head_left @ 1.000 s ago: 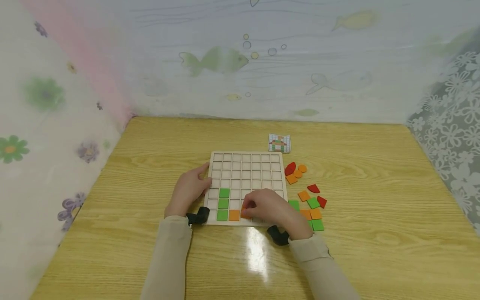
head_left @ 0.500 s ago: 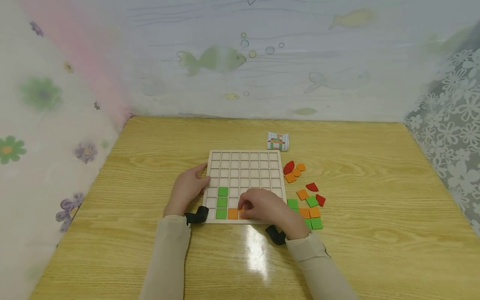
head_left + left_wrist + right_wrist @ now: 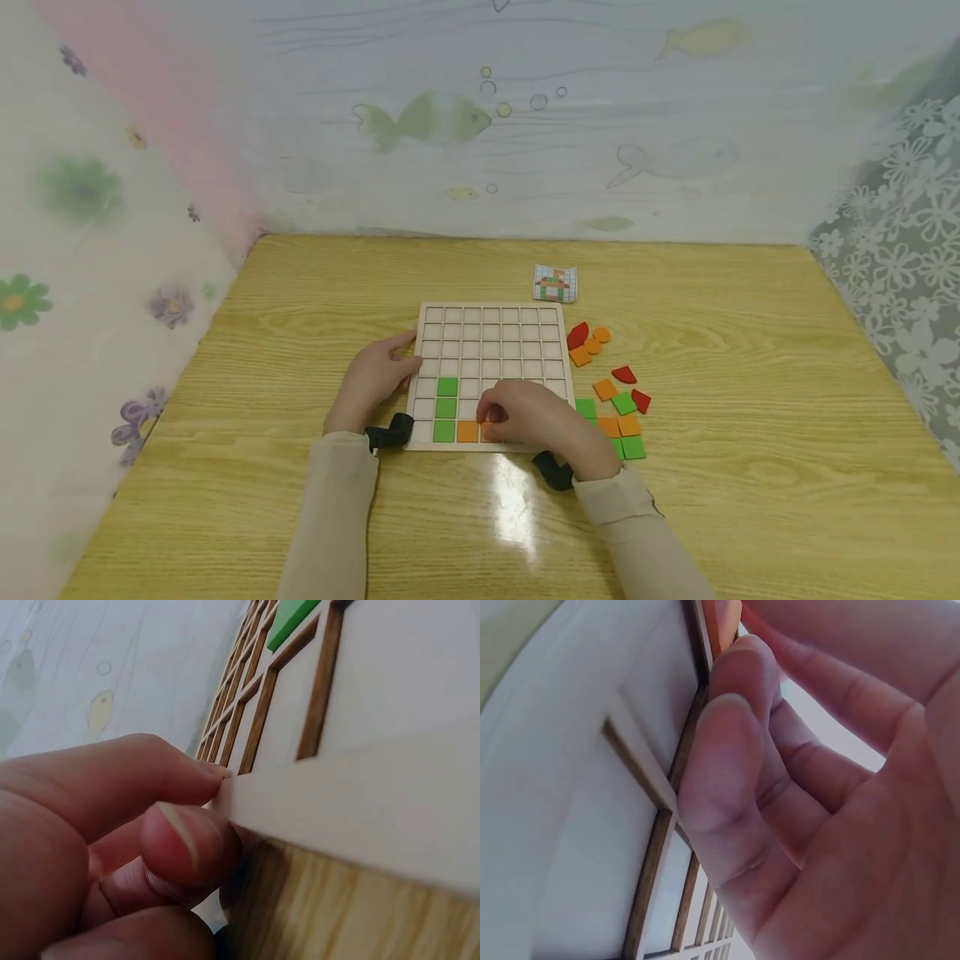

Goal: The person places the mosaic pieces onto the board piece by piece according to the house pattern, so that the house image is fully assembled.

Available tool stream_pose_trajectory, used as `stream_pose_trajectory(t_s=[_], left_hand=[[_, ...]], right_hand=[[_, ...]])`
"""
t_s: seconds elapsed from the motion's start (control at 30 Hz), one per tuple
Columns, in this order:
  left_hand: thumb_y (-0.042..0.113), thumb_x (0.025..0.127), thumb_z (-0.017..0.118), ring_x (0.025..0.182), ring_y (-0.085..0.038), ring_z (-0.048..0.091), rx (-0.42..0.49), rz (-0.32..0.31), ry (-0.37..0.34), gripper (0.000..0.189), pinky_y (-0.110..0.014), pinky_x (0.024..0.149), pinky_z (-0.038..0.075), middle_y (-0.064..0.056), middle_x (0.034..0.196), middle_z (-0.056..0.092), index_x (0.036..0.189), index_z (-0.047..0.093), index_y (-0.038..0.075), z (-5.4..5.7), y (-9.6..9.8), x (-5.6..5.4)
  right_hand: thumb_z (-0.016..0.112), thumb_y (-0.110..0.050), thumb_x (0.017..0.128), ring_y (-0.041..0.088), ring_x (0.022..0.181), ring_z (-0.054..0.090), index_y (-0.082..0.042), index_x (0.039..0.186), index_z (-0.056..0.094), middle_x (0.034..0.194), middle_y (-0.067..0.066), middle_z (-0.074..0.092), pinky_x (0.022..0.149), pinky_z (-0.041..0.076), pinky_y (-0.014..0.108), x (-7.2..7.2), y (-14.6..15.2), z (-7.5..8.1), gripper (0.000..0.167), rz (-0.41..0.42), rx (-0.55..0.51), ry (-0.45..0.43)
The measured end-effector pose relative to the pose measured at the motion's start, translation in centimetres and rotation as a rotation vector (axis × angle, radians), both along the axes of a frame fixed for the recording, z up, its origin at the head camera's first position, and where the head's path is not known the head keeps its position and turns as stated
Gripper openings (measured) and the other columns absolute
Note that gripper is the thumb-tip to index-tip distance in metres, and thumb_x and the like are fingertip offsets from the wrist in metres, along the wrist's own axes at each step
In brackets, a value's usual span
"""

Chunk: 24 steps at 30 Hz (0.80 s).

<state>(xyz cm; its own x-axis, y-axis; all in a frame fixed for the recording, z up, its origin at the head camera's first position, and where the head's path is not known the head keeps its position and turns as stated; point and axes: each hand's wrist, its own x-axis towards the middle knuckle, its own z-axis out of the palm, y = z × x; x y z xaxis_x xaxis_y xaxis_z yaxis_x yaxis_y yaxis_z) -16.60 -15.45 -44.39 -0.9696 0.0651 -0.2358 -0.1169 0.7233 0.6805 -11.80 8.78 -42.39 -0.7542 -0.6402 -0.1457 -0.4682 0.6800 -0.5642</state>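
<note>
A pale wooden grid board [image 3: 491, 333] lies on the table. My left hand [image 3: 369, 379] holds its left edge, with the thumb and index fingertip at the frame in the left wrist view. Three green square tiles [image 3: 447, 387] fill a column of cells near the board's left side. Beside the lowest one, an orange square tile [image 3: 467, 432] sits in the front row. My right hand [image 3: 536, 417] pinches another orange square tile [image 3: 714, 626] at the cell just to the right, its fingertips down at the board. That hand hides much of the board's front right part.
Right of the board lie loose pieces: orange discs [image 3: 602, 334], red curved pieces [image 3: 623, 375], and orange and green squares [image 3: 633, 447]. A small printed pattern card [image 3: 555, 283] rests behind the board's far right corner. Patterned walls border the table [image 3: 712, 333].
The right fingertips have shifted slightly left over the front row with the orange tile. My left hand stays at the board's edge.
</note>
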Motion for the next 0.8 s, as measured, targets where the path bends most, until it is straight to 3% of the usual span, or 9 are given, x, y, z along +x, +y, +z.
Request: stream_pose_trajectory(t_s=[0.17, 0.43, 0.8], left_hand=[[0.029, 0.081, 0.054, 0.043, -0.016, 0.038, -0.014, 0.000, -0.016, 0.055, -0.030, 0.052, 0.033, -0.002, 0.051, 0.053, 0.135, 0.040, 0.030, -0.1, 0.0, -0.1], [0.038, 0.084, 0.057, 0.038, -0.013, 0.036, 0.057, 0.015, -0.056, 0.055, -0.027, 0.038, 0.032, -0.004, 0.057, 0.057, 0.135, 0.039, 0.031, -0.1, -0.2, -0.4], [0.040, 0.084, 0.058, 0.036, -0.015, 0.036, 0.076, 0.009, -0.077, 0.055, -0.027, 0.036, 0.031, -0.006, 0.059, 0.056, 0.135, 0.038, 0.034, -0.1, -0.3, -0.1]], right_hand=[[0.066, -0.025, 0.081, 0.005, 0.068, 0.047, -0.023, 0.089, 0.063, 0.073, -0.013, 0.050, 0.063, 0.040, 0.022, -0.2, 0.3, 0.2, 0.009, -0.005, 0.002, 0.002], [0.057, -0.030, 0.088, 0.007, 0.071, 0.050, -0.022, 0.095, 0.064, 0.078, -0.014, 0.055, 0.065, 0.042, 0.026, -1.4, 2.8, 1.9, 0.013, -0.216, -0.097, 0.025], [0.056, -0.027, 0.089, 0.008, 0.079, 0.052, -0.017, 0.101, 0.064, 0.089, -0.011, 0.058, 0.070, 0.044, 0.029, -1.0, 7.8, 2.3, 0.018, -0.271, -0.154, 0.026]])
